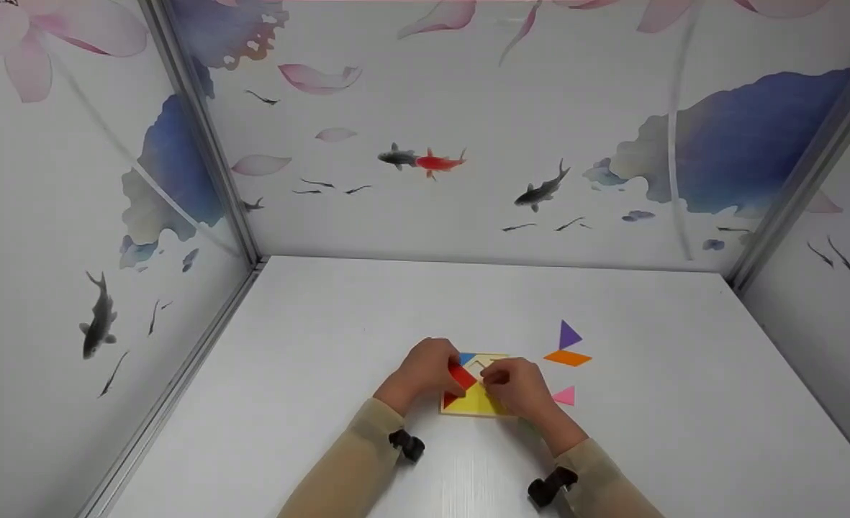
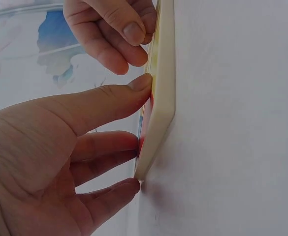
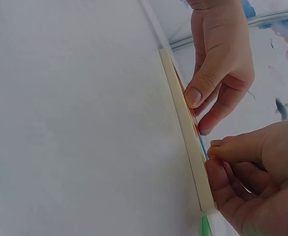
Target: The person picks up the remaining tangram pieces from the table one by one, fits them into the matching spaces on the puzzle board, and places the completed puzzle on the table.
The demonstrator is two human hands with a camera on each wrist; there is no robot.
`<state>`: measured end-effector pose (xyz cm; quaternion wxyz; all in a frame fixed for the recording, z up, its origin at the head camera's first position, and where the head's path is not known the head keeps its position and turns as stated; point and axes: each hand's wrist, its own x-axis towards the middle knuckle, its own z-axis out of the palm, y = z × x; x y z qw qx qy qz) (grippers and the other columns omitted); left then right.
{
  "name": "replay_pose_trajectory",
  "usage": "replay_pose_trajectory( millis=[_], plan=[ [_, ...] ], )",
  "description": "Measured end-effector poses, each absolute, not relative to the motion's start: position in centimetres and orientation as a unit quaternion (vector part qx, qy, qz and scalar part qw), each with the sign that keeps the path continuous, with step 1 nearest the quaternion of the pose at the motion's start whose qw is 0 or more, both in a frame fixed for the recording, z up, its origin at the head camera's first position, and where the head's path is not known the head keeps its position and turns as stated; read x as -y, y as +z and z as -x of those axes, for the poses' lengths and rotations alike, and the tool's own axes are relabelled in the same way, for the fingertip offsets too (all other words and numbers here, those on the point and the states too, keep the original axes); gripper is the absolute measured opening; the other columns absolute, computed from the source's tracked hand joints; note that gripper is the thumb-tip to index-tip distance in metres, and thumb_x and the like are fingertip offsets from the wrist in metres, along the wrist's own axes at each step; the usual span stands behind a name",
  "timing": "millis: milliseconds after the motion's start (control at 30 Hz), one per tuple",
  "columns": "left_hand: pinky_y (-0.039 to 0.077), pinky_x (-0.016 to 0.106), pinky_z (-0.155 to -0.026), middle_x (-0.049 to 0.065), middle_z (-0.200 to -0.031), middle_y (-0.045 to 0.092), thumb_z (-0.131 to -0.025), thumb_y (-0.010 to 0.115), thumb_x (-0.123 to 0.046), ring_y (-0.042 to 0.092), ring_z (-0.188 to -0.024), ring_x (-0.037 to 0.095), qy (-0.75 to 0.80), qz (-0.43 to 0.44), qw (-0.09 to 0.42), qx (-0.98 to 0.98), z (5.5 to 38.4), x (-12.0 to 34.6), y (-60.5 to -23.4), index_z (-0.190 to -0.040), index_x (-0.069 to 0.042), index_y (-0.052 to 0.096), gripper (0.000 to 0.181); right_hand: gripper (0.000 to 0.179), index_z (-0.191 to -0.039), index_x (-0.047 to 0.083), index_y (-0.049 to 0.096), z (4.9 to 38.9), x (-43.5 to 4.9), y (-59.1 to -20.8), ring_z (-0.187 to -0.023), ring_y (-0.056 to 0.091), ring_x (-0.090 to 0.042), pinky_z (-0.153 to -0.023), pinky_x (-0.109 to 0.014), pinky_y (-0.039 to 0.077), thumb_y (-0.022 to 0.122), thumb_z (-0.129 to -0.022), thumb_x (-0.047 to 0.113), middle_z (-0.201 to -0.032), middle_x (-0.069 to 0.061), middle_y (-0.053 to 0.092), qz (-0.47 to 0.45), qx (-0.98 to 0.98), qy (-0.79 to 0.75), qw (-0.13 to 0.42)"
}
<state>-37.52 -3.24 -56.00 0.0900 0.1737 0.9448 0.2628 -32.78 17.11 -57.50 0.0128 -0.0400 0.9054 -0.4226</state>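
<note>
My left hand (image 1: 428, 370) lies over the left side of a shallow wooden tangram board (image 1: 478, 415). Its thumb and fingers are spread apart and touch a red piece (image 1: 463, 375) there. In the left wrist view, the lowest fingertip meets the board's corner. Inside the board are a large yellow piece (image 1: 478, 401) and a partly covered blue piece (image 1: 467, 357). Over the board's right side, my right hand (image 1: 522, 385) has bent fingers, thumb and index tips together. Whether something small sits between those tips cannot be made out. In the right wrist view they are at the rim.
Right of the board, a purple triangle (image 1: 569, 336) lies above an orange parallelogram (image 1: 568, 357). A pink triangle (image 1: 566, 396) is beside my right wrist, and a green piece (image 3: 205, 226) shows past the board's edge. Printed wall panels (image 1: 396, 216) enclose the white table (image 1: 338, 309).
</note>
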Motion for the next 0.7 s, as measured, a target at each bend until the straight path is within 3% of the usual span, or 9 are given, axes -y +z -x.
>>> replay_pose_trajectory(
  millis=[467,700],
  plan=[
    [0.055,0.035,-0.100,0.004,-0.116,0.072,-0.075,0.096,-0.035,0.058,-0.106,0.019,0.241,-0.226,0.049,-0.943,36.9,2.6,-55.5,-0.121,-0.007,0.077,0.057,0.017,-0.107,0.009,0.082,33.7,-18.9,-56.8,-0.091,0.069,-0.021,-0.094,-0.041,0.063,0.076,-0.094,0.000,-0.102,-0.005,0.077,-0.013,-0.874,-0.485,0.017],
    [0.054,0.034,-0.105,0.002,-0.124,0.069,-0.077,0.096,-0.032,0.057,-0.110,0.018,0.254,-0.198,0.089,-0.943,36.9,2.2,-55.9,-0.129,-0.010,0.075,0.060,0.020,-0.112,0.007,0.081,34.2,-20.7,-56.0,-0.095,0.068,-0.023,-0.090,-0.036,0.063,0.077,-0.093,0.001,-0.106,-0.009,0.077,-0.025,-0.872,-0.488,0.016]
  ],
)
